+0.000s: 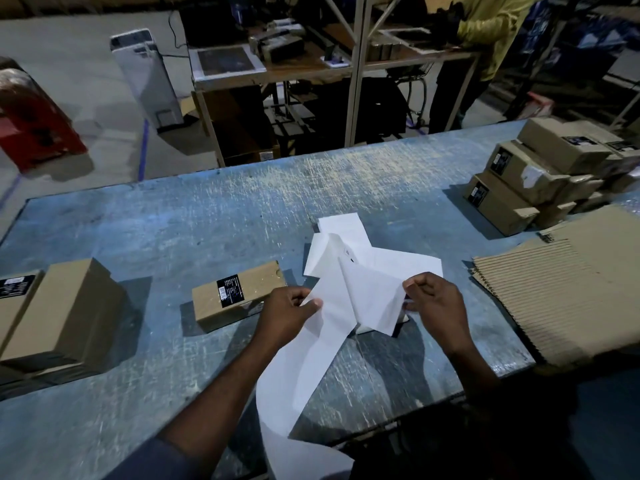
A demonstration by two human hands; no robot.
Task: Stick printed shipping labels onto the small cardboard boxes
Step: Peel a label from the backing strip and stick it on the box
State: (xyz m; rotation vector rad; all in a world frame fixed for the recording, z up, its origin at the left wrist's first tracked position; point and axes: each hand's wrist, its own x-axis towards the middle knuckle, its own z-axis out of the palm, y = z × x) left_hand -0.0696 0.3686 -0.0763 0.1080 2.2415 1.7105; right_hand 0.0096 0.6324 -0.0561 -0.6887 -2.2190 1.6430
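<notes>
Both hands raised | left hand [284,315], right hand [434,301] pinch label strip [349,299]

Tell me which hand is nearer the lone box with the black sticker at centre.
Left. The left hand pinches the white paper just beside the box; the right hand holds the paper's other edge, farther right.

The white label strip [294,375] runs off the bottom edge. The black sticker's [230,291] print on the small cardboard box [263,282] is too small to read.
</notes>
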